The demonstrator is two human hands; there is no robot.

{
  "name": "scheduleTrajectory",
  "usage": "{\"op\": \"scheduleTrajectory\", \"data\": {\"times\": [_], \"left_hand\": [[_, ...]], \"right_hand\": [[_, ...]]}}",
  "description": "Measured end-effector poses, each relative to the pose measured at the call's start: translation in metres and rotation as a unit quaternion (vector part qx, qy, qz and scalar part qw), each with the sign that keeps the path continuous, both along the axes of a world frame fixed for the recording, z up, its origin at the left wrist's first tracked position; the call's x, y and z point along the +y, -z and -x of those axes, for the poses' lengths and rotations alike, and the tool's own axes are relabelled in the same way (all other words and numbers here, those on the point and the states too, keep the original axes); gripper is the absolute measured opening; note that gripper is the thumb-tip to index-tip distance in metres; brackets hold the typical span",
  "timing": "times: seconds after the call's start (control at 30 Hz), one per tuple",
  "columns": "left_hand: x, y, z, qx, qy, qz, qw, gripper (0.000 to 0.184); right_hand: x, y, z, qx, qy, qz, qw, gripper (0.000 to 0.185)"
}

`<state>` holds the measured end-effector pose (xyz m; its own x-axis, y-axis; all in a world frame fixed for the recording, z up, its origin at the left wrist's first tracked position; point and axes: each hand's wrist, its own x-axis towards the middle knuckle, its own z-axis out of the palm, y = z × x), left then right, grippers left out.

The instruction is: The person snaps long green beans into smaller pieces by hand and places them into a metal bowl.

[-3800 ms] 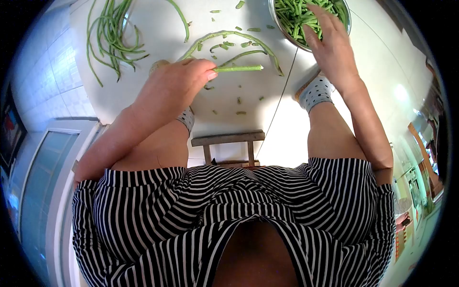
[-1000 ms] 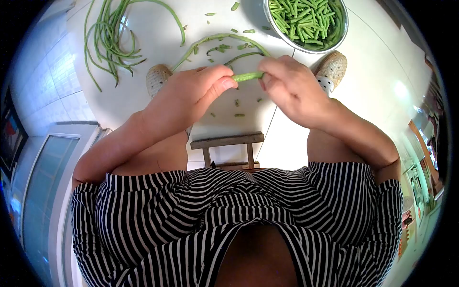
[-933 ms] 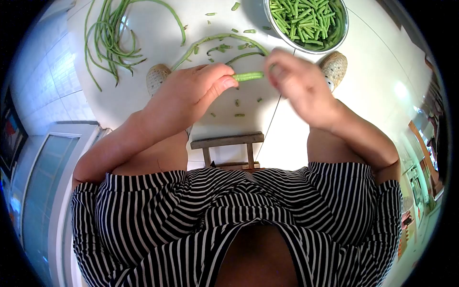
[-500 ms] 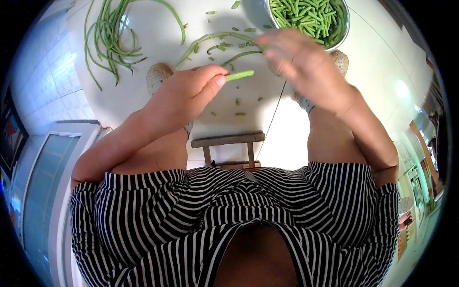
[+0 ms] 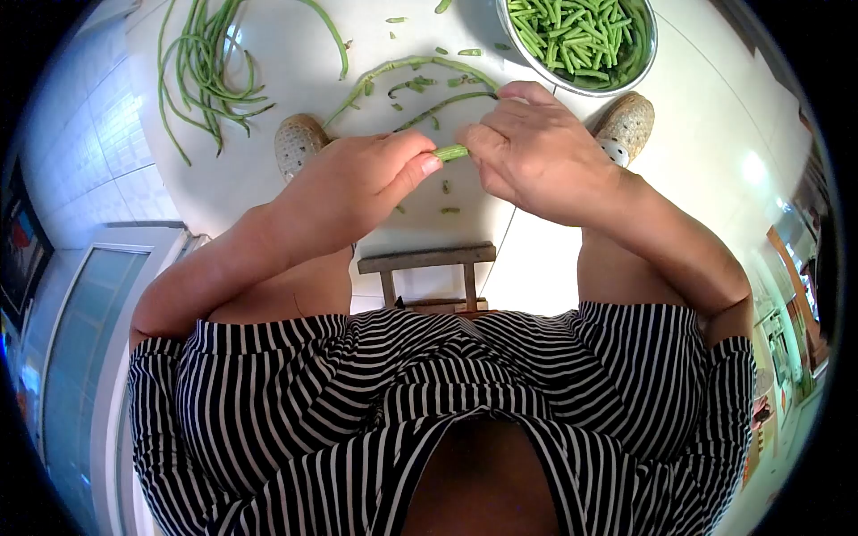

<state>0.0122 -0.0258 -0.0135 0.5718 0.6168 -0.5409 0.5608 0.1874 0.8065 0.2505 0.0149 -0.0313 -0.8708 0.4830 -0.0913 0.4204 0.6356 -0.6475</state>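
Observation:
Between my hands stretches a short length of green long bean [image 5: 451, 153]. The fingers and thumb of my left hand [image 5: 362, 183] pinch one end. My right hand [image 5: 541, 156] has its fingers curled round the other end, hiding it. Just beyond both hands, a long bean [image 5: 416, 62] arcs over the floor; a thinner, darker-tipped stretch [image 5: 442, 109] curves beneath it toward my right fingers. Whether these join the held piece, I cannot tell. Past my right hand stands a metal bowl [image 5: 653, 43] with many cut bean pieces [image 5: 576, 40].
A loose heap of whole long beans [image 5: 201, 76] lies on the tiled floor at upper left. Small bean scraps [image 5: 450, 211] are scattered before me. My shoes [image 5: 295, 147] flank the work area. A small wooden frame [image 5: 427, 259] stands between my legs, and a glazed door panel [image 5: 89, 330] is at left.
My right hand has come down and left, from a blur above the bean onto its free end. The left hand keeps its pinch and has barely moved.

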Motion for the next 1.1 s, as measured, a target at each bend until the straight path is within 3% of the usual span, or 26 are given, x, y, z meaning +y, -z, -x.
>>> {"op": "scheduleTrajectory", "data": {"times": [0.13, 0.2, 0.23, 0.3, 0.37, 0.4, 0.43, 0.47, 0.5, 0.53, 0.57, 0.6, 0.67, 0.77, 0.9, 1.1], "left_hand": [[0.0, -0.002, -0.003, 0.013, -0.004, 0.01, 1.0, 0.029], [0.0, 0.0, -0.003, -0.004, -0.019, -0.003, 1.0, 0.028], [-0.001, 0.003, -0.002, -0.004, -0.019, -0.003, 1.0, 0.028], [-0.006, 0.008, 0.003, 0.012, -0.027, 0.044, 0.999, 0.03], [-0.004, 0.007, 0.006, -0.004, -0.041, 0.096, 0.994, 0.032], [-0.003, 0.006, 0.007, -0.02, -0.055, 0.149, 0.987, 0.034], [0.0, 0.004, 0.007, -0.02, -0.055, 0.15, 0.987, 0.034], [0.002, 0.001, 0.006, -0.026, -0.07, 0.18, 0.981, 0.035], [0.004, -0.001, 0.005, -0.033, -0.085, 0.209, 0.974, 0.037], [0.005, -0.001, 0.004, -0.033, -0.085, 0.208, 0.974, 0.037], [0.006, -0.002, 0.003, -0.039, -0.079, 0.22, 0.972, 0.037], [0.007, -0.002, 0.002, -0.044, -0.073, 0.232, 0.969, 0.037], [0.009, -0.004, 0.0, -0.046, -0.076, 0.263, 0.961, 0.04], [0.015, -0.006, -0.002, -0.073, -0.099, 0.338, 0.933, 0.045], [0.017, -0.004, 0.0, -0.078, -0.189, 0.425, 0.882, 0.043], [0.005, 0.007, 0.002, -0.104, -0.112, 0.3, 0.942, 0.036]], "right_hand": [[0.005, -0.004, -0.001, -0.006, -0.002, 0.005, 1.0, 0.015], [0.008, -0.007, -0.007, 0.063, 0.102, 0.067, 0.99, 0.01], [0.013, -0.008, -0.01, 0.063, 0.102, 0.068, 0.991, 0.01], [0.029, -0.009, -0.018, 0.193, 0.318, 0.155, 0.915, 0.015], [0.05, -0.018, -0.038, 0.027, 0.382, 0.129, 0.915, 0.023], [0.058, -0.02, -0.038, 0.027, 0.319, 0.059, 0.946, 0.021], [0.059, -0.002, -0.048, 0.027, 0.319, 0.06, 0.946, 0.021], [0.058, 0.026, -0.064, -0.122, 0.243, -0.145, 0.951, 0.024], [0.058, 0.034, -0.065, -0.261, 0.15, -0.342, 0.89, 0.029], [0.053, 0.035, -0.066, -0.206, 0.175, -0.155, 0.95, 0.035], [0.044, 0.029, -0.053, -0.101, 0.167, -0.076, 0.978, 0.034], [0.032, 0.021, -0.037, 0.005, 0.156, 0.005, 0.988, 0.034], [0.013, 0.0, -0.009, 0.089, 0.111, 0.187, 0.972, 0.028], [0.003, 0.001, -0.002, 0.094, 0.034, 0.161, 0.982, 0.024], [0.007, 0.001, -0.009, 0.064, 0.112, 0.191, 0.973, 0.02], [0.003, -0.002, -0.002, 0.076, 0.058, 0.145, 0.985, 0.018]]}}
